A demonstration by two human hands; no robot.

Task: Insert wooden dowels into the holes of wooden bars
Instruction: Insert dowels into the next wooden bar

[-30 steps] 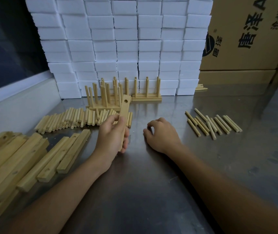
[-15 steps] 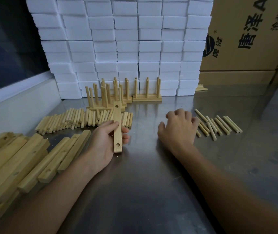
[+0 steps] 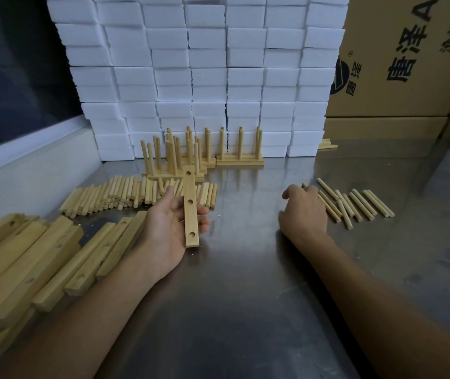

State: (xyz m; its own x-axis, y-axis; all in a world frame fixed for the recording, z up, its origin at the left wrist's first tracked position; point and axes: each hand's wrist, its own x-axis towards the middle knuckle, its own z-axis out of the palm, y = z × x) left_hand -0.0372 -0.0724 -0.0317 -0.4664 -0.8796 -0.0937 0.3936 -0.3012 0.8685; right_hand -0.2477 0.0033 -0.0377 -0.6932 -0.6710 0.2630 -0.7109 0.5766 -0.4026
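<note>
In the head view, a wooden bar [image 3: 191, 205] with three empty holes facing up is cradled lengthwise in the left hand [image 3: 173, 222], palm up, fingers curled loosely round its underside, above the middle of the steel table [image 3: 245, 310]. The right hand [image 3: 304, 212] is laid over the near end of a loose row of dowels [image 3: 355, 203] toward the table's right edge; whether one is already pinched cannot be told. The bar is judged light, stiff and smooth, best held at mid-length clear of the holes. A dowel is judged light and prone to rolling, best pinched near its middle. Finished bars [image 3: 239, 158] stand at the back edge.
</note>
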